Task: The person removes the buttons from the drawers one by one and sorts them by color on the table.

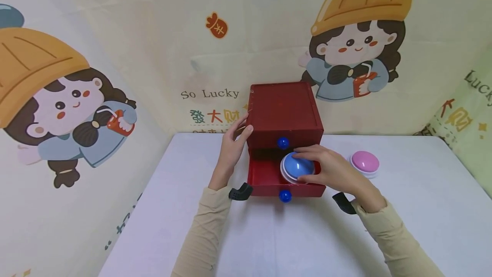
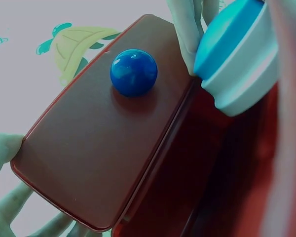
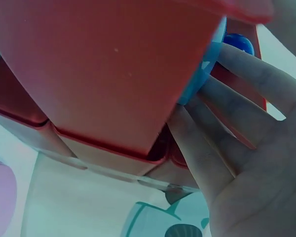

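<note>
- Cartoon-printed cloth backs the white bench.
- Red cabinet at twelve o'clock, lower drawer open.
- Hands apart: left hand straight-fingered against the cabinet's nine-o'clock side, right hand pinching the blue-topped case at the drawer's three-o'clock half.
- Pink-topped case, three o'clock of the drawer.
- Likely step: handling the blue-topped case at the drawer; next seems to need a firm pinch, clearing the rim.

red drawer box | blue knobs | blue-and-white dome | pink-and-white disc | beige sleeves | cream backdrop, cartoon print
</note>
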A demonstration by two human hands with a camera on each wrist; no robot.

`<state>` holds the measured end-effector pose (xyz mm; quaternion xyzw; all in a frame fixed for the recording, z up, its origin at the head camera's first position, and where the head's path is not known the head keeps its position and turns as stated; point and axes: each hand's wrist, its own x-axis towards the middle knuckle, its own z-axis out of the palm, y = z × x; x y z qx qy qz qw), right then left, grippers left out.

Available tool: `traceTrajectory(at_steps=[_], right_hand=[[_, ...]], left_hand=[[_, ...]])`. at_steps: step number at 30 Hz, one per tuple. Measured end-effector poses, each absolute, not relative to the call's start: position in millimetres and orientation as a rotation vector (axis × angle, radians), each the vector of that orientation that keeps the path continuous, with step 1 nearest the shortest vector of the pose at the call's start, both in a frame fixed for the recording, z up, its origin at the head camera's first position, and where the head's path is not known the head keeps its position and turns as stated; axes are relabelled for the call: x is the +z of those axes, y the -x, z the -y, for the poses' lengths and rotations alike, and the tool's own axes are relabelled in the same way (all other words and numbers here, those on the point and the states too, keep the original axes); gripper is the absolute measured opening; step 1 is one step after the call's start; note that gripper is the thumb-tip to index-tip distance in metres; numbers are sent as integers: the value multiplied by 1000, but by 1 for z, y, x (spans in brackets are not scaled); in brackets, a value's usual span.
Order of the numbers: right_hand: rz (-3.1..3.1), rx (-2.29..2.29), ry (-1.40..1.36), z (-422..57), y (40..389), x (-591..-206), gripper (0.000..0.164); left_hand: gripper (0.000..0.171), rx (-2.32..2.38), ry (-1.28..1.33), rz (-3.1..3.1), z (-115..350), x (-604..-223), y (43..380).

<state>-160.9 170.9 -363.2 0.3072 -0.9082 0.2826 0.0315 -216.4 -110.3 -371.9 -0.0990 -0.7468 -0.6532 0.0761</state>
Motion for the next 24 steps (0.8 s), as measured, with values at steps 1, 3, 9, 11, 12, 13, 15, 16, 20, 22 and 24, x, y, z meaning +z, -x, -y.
traceTrajectory(at_steps=[1,3,9,11,12,13,15,16,20,22,24], right_hand=[[2792,877,-949,-172,160,-362,60],[2781,882,-954,-173,159,-361,59],[2736,942,-959,-180,156,-359,59],[2719,964,-963,-182,155,-358,60],[2712,974,-961,-183,154,-358,60],[2703,978,-964,-184,153,-357,59],[2687,981,-967,-185,151,-356,58],[2679,987,-969,-186,150,-355,57],[2654,1028,-963,-189,146,-348,56],[2638,1054,-958,-191,144,-343,55],[2630,1059,-943,-195,142,-341,55]], left_hand=[[49,-1964,298,2241,110,-371,216],[51,-1974,298,2251,110,-363,210],[53,-1981,295,2278,107,-342,195],[53,-1981,296,2278,107,-342,195],[53,-1981,296,2279,107,-342,195],[53,-1982,295,2281,107,-342,195],[52,-1985,292,2284,107,-343,195],[52,-1988,290,2285,107,-343,195],[52,-1988,293,2283,107,-342,195],[52,-1988,292,2281,107,-342,195],[52,-1986,290,2281,107,-342,195]])
